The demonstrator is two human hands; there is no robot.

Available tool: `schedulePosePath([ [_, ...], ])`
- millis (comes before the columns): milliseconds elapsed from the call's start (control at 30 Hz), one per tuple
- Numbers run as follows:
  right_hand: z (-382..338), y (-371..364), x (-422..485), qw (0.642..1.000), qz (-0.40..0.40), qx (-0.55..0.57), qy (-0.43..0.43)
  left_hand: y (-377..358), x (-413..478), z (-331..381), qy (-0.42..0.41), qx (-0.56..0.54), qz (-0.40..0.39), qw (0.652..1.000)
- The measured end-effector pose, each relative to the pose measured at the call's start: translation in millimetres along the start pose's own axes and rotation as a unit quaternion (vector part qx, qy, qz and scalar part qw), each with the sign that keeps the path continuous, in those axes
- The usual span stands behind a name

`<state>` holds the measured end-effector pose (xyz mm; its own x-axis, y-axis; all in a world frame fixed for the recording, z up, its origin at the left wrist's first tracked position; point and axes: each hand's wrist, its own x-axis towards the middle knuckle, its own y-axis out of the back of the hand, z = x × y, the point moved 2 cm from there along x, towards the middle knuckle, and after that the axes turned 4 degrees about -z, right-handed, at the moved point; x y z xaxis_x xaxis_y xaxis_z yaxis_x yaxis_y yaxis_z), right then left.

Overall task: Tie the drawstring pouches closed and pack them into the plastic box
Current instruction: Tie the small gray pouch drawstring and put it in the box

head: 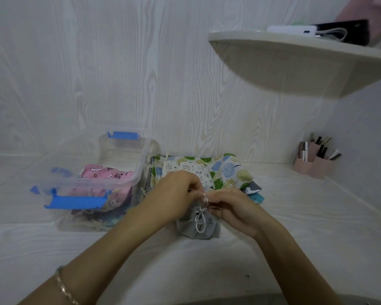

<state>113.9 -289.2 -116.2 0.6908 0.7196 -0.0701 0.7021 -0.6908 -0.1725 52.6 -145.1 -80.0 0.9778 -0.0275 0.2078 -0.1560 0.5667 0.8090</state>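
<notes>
Pinching the white drawstring (200,222) with the fingers (216,198) of both hands here: left hand (174,192) and right hand (237,206) are both clamped on the cord, right above the bunched-up grey pouch (211,228). It's sitting on the desk (207,265). The clear plastic box (123,150) is just to the left with a pink pouch (103,173) inside, and a pile of printed pouches (227,170) sits behind.

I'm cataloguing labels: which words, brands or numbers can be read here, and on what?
No text reads clearly.
Pink printed cloth pouch in the clear plastic box with blue latches: small dark lettering, too blurred to read.
White cloth pouch with small dark drawings: too small to tell whether any are letters.
</notes>
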Motion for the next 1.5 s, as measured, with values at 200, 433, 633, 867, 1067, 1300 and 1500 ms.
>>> schedulePosePath([
  [200,-6,-5,-7,0.976,0.080,-0.196,0.049,-4,0,-4,0.072,-0.094,-0.032,0.992],
  [433,-4,-12,-10,0.904,0.191,-0.347,0.162,-6,0,-11,0.157,-0.273,-0.065,0.947],
  [633,-4,-11,-12,0.895,0.190,-0.364,0.174,-6,-3,-13,0.138,-0.286,-0.059,0.947],
  [867,-2,-3,-18,0.898,0.195,-0.361,0.159,-2,-2,-22,0.106,-0.257,-0.002,0.961],
  [1067,8,13,-25,0.885,0.196,-0.394,0.151,-2,-6,-30,0.155,-0.297,0.045,0.941],
  [1300,11,15,-30,0.878,0.191,-0.413,0.149,-5,-10,-34,0.195,-0.342,0.041,0.918],
  [1500,14,12,-33,0.920,0.118,-0.363,0.086,-8,-12,-32,0.189,-0.361,0.037,0.912],
])
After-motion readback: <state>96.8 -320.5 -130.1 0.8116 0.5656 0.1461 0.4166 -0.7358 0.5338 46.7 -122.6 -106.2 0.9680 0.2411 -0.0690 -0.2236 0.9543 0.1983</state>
